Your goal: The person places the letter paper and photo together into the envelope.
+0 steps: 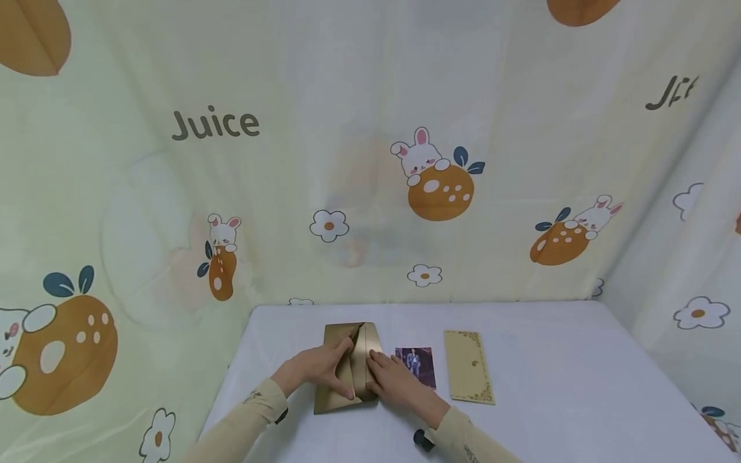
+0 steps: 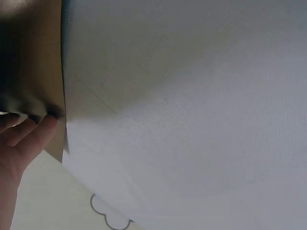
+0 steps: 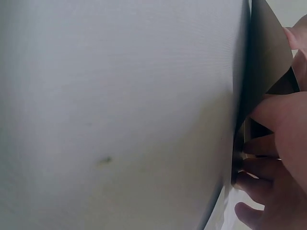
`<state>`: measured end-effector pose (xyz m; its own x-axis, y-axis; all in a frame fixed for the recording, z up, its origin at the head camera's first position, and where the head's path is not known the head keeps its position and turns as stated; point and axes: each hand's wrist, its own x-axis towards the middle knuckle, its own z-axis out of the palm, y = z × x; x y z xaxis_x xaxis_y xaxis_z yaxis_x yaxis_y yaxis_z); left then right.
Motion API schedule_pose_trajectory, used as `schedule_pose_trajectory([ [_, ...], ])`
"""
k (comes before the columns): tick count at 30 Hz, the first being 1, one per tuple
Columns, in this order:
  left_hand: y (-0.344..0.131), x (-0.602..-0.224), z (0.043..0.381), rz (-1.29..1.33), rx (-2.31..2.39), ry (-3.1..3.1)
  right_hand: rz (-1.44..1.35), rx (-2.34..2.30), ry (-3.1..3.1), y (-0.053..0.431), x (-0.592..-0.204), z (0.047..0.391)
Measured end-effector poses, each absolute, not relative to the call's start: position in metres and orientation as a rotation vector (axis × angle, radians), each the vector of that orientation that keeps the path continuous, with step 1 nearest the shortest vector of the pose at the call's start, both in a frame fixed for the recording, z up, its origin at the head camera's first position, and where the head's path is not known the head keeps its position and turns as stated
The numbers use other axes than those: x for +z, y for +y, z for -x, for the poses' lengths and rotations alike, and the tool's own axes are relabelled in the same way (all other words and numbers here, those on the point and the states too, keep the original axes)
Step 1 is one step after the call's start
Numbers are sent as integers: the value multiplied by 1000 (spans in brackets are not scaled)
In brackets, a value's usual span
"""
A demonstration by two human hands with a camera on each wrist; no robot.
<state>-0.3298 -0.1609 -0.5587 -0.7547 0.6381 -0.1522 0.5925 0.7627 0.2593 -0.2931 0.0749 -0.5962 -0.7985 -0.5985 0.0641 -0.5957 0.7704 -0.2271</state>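
Observation:
A gold envelope [image 1: 334,404] lies on the white table in the head view, with its pocket edge bulging up and a dark gap at its mouth. My left hand [image 1: 324,365] spans the pocket and grips it, fingers near the far edge and thumb near the close edge. In the left wrist view its fingertips [image 2: 47,122] press against the gold surface. My right hand [image 1: 399,381] holds the envelope's right side. Bent fingers of this right hand [image 3: 288,158] sit along the raised gold paper in the right wrist view.
Right of the envelope lies a photo [image 1: 422,366] of a figure, partly covered by my right hand. A cream card [image 1: 467,368] with an ornate gold border is farther right. A patterned curtain [image 1: 359,161] hangs behind the table [image 1: 567,373].

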Motion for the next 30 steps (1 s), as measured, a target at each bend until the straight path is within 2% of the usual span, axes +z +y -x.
schedule_pose_trajectory([
  [16,-157,-562,330,-1035,205,2749,1013,-642,3045,93,-599,298],
  [21,-156,-560,329,-1042,199,2757,743,-701,3209,118,-598,299],
  [26,-157,-559,329,-1020,214,2758,373,-542,3300,144,-595,300],
  [30,-156,-562,329,-1017,216,2746,265,-479,3230,158,-595,299],
])
